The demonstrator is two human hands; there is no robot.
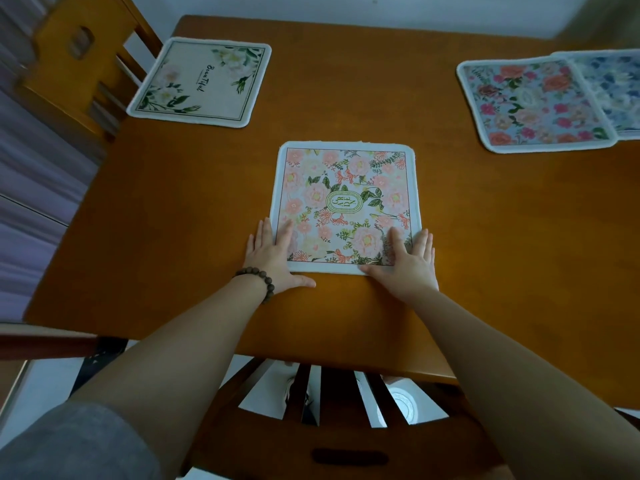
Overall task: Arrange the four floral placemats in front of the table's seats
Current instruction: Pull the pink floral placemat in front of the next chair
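Observation:
A pink floral placemat (pixel 346 199) with a green oval emblem lies flat on the wooden table (pixel 346 98), in front of the near chair. My left hand (pixel 273 258) rests flat on its near left corner, and my right hand (pixel 408 261) lies flat on its near right corner. Fingers of both hands are spread and grip nothing. A white placemat (pixel 201 81) with pale flowers lies at the far left before another chair. At the far right, a blue placemat with red and pink roses (pixel 533 102) overlaps a blue-flowered placemat (pixel 616 91).
A wooden chair (pixel 79 53) stands at the table's far left. The back of another wooden chair (pixel 346 427) is under my arms at the near edge. A white wall runs behind the table.

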